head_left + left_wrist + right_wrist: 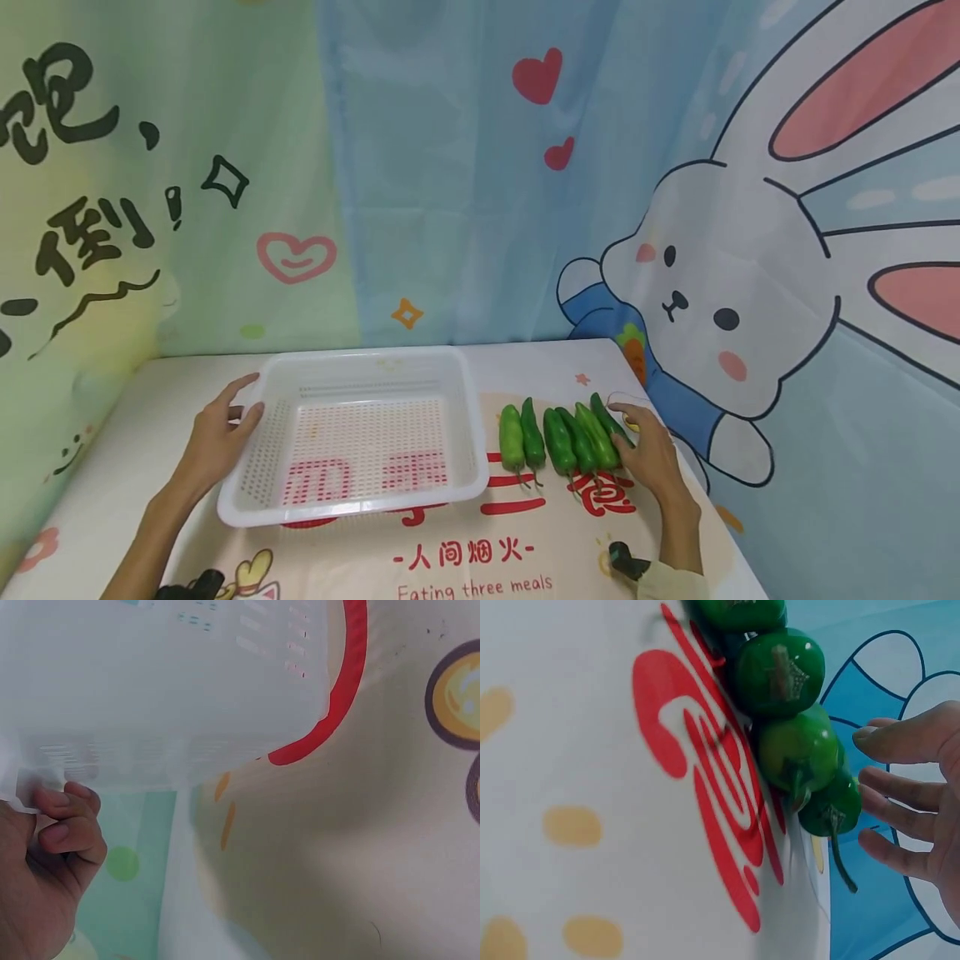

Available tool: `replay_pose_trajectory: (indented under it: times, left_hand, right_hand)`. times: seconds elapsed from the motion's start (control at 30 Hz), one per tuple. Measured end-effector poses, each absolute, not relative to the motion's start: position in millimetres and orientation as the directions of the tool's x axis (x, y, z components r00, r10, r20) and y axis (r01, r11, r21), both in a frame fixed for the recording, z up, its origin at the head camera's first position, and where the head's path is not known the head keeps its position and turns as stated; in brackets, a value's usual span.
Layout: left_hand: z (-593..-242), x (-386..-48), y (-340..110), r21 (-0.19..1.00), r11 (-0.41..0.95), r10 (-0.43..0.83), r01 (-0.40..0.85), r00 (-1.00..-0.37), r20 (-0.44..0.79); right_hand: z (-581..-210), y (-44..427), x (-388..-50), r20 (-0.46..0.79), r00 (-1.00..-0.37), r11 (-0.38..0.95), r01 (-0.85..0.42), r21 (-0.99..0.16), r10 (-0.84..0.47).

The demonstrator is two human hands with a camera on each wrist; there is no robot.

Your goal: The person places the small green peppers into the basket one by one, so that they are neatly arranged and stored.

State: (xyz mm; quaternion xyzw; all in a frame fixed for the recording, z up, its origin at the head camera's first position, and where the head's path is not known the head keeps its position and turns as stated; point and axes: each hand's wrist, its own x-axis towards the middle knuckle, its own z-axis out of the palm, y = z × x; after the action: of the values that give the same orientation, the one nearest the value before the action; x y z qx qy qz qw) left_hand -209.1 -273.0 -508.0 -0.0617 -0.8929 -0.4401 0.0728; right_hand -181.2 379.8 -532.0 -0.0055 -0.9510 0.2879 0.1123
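A white plastic basket (352,504) with a perforated bottom sits on the table at centre left. My left hand (217,429) is at its left side, thumb over the rim and fingers curled against the outer wall; in the left wrist view, the fingers (71,825) bend beneath the rim. Several green peppers (558,442) lie side by side to the right of the basket, stems toward me. Beside the rightmost pepper (831,802) is my right hand (652,450), its fingers spread and relaxed. A small gap shows between those fingers (900,787) and the pepper in the right wrist view.
A printed mat (480,575) with red lettering covers part of the white table (540,367). Behind and to the right hangs a cartoon curtain (450,167) with a rabbit. The table's right edge runs close to the right hand.
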Motion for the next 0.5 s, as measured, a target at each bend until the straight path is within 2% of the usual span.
replay_pose_trajectory:
  times: [0.27,0.5]
  left_hand:
    - [-508.6,-208.8,-274.5,0.766,0.620,0.039,0.168,-0.982,0.183]
    - [-508.4,-208.4,-271.1,0.765,0.626,0.044,0.152,-0.986,0.160]
  right_hand:
    - [-537.8,381.1,-176.5,0.210,-0.974,0.831,-0.050,-0.554,0.081]
    - [-541.7,384.3,-171.2,0.151,-0.984,0.831,-0.002,-0.557,0.099]
